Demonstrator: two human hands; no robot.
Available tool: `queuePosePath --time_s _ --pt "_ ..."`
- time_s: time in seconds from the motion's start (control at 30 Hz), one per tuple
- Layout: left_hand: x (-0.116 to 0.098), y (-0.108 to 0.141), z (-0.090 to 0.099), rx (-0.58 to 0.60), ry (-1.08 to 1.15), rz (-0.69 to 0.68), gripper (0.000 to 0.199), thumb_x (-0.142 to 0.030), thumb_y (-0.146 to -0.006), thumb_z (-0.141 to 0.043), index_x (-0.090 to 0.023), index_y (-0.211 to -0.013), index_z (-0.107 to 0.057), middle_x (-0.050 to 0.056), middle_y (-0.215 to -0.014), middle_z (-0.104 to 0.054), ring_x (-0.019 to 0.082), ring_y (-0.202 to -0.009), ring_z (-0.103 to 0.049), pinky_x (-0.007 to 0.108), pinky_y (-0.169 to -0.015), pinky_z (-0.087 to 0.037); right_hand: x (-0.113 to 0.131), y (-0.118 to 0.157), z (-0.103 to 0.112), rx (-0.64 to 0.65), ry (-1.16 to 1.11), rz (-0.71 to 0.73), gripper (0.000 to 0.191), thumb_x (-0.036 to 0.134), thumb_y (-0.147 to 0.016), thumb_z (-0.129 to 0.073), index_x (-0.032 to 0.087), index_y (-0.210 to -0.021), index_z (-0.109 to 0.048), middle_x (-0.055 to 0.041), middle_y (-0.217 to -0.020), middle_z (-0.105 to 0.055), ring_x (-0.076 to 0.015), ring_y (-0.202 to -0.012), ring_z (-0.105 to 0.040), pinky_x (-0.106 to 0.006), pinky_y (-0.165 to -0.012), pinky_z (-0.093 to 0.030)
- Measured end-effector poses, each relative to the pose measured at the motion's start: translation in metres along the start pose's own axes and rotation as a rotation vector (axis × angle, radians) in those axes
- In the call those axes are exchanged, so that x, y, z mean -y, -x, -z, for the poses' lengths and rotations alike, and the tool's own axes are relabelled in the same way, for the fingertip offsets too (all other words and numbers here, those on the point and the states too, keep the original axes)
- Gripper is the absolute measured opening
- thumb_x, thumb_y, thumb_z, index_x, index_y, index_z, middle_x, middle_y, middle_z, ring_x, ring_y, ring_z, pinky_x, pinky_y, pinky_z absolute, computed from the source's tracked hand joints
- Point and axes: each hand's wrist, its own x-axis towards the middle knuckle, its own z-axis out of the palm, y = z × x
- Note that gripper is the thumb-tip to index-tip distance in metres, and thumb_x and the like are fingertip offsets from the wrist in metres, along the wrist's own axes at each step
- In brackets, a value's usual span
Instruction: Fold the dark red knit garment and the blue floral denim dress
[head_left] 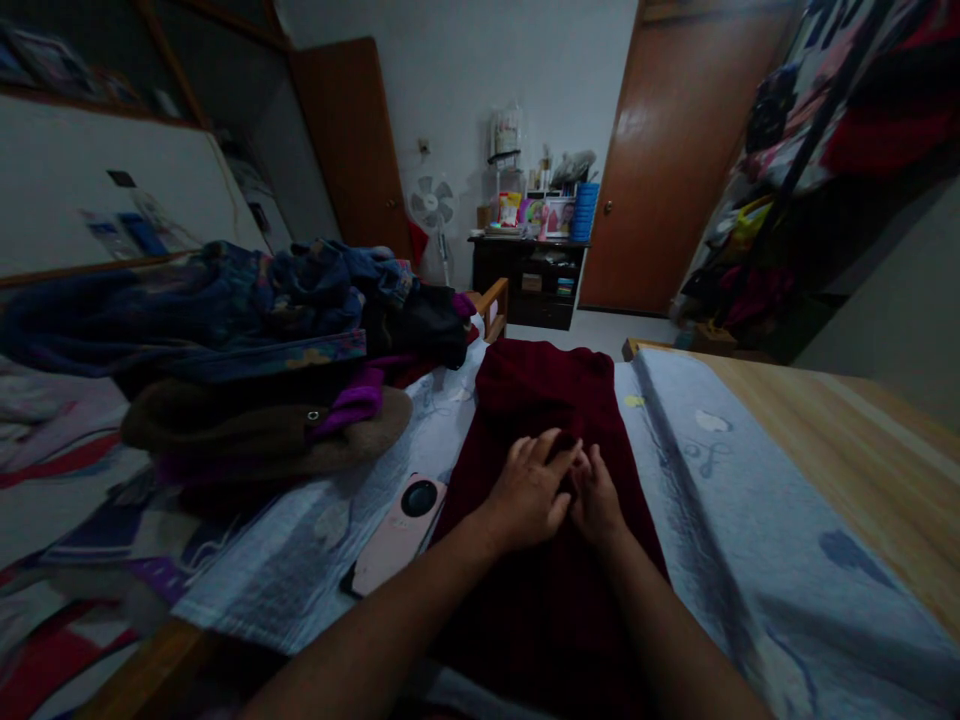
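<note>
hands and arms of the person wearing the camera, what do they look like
The left hand and right hand wear no gloves; the left forearm and right forearm are bare, showing no sleeves, watch or bracelet. It is too dim to tell about thin rings.
</note>
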Motion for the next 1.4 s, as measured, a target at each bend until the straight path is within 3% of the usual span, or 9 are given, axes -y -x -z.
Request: queuePosePath --time_s 0.2,0.33,0.47,0.77,0.9,1.0,1.17,1.27,1.4 --pt "-0.004 0.016 0.001 0.28 0.214 -0.12 0.047 -0.026 -0.083 -0.063 -0.028 -0.13 -0.056 0.011 -0.145 -0.044 0.028 -0.135 -0.04 0.051 -0.111 -0.029 0.017 0.008 0.005 0.059 -0.239 -0.176 0.044 0.061 -0.078 -0.061 0.024 -0.099 -0.071 -0.0035 -0.094 -0.075 -0.0283 -0.105 -0.065 -0.044 -0.094 -0.049" --pt "0.017 0.028 0.017 0.226 0.286 -0.031 0.035 -0.024 -0.088 -0.056 -0.024 -0.122 -0.061 0.007 -0.131 -0.058 0.022 -0.125 -0.05 0.043 -0.109 -0.035 0.018 0.01 0.0 0.072 -0.271 -0.136 0.041 0.054 -0.079 -0.064 0.027 -0.109 -0.067 -0.0015 -0.105 -0.074 -0.0262 -0.109 -0.064 -0.043 -0.098 -0.047" --pt "0.034 0.041 0.021 0.127 0.252 0.115 0.041 -0.019 -0.082 -0.059 -0.022 -0.124 -0.06 0.009 -0.138 -0.053 0.024 -0.131 -0.044 0.044 -0.111 -0.035 0.017 0.01 -0.003 0.14 -0.171 -0.106 0.046 0.057 -0.078 -0.062 0.026 -0.114 -0.064 -0.0036 -0.114 -0.071 -0.0265 -0.113 -0.061 -0.044 -0.101 -0.045" --pt "0.018 0.038 0.004 0.065 0.333 0.176 0.103 -0.03 -0.072 -0.071 -0.019 -0.153 -0.008 0.016 -0.156 -0.027 0.029 -0.141 -0.031 0.048 -0.114 -0.032 0.044 0.028 -0.012 0.365 0.398 0.019 0.073 0.063 -0.073 -0.062 0.027 -0.134 -0.048 -0.0081 -0.139 -0.053 -0.0288 -0.126 -0.051 -0.042 -0.102 -0.042" --pt "0.01 0.036 0.002 0.033 0.227 0.241 0.12 -0.03 -0.067 -0.073 -0.022 -0.153 0.011 0.018 -0.153 -0.032 0.033 -0.13 -0.047 0.048 -0.101 -0.045 0.061 0.039 -0.003 0.499 0.669 0.054 0.095 0.035 -0.061 -0.08 0.028 -0.145 -0.036 -0.0074 -0.151 -0.039 -0.0262 -0.135 -0.04 -0.04 -0.108 -0.035" --pt "0.007 0.037 0.001 -0.004 0.185 0.245 0.111 -0.028 -0.07 -0.068 -0.024 -0.153 0.005 0.015 -0.143 -0.047 0.029 -0.117 -0.058 0.044 -0.094 -0.05 0.057 0.039 0.006 0.396 0.86 0.071 0.09 0.016 -0.062 -0.07 0.025 -0.145 -0.037 -0.0086 -0.143 -0.049 -0.0244 -0.123 -0.052 -0.04 -0.104 -0.041" --pt "-0.004 0.039 0.003 -0.103 0.197 0.159 0.045 -0.016 -0.077 -0.055 -0.022 -0.122 -0.057 0.005 -0.109 -0.067 0.021 -0.099 -0.064 0.035 -0.092 -0.05 0.048 0.033 0.009 0.244 0.965 0.253 0.052 0.012 -0.066 -0.048 0.02 -0.114 -0.066 -0.0057 -0.11 -0.07 -0.0232 -0.102 -0.063 -0.039 -0.096 -0.047" --pt "-0.013 0.045 0.009 -0.167 0.277 0.088 0.04 -0.014 -0.079 -0.053 -0.02 -0.118 -0.058 0.006 -0.109 -0.068 0.02 -0.098 -0.064 0.033 -0.091 -0.049 0.062 0.039 0.007 0.054 0.957 0.463 0.046 0.015 -0.071 -0.046 0.022 -0.111 -0.068 -0.004 -0.107 -0.071 -0.0227 -0.1 -0.063 -0.039 -0.095 -0.047" --pt "-0.016 0.057 0.014 -0.077 0.303 -0.02 0.035 -0.022 -0.084 -0.057 -0.02 -0.118 -0.058 0.006 -0.108 -0.067 0.019 -0.098 -0.062 0.033 -0.091 -0.049 0.083 0.049 0.018 -0.19 0.926 0.681 0.044 0.019 -0.074 -0.044 0.023 -0.11 -0.068 -0.0047 -0.112 -0.069 -0.0229 -0.101 -0.061 -0.041 -0.097 -0.045"
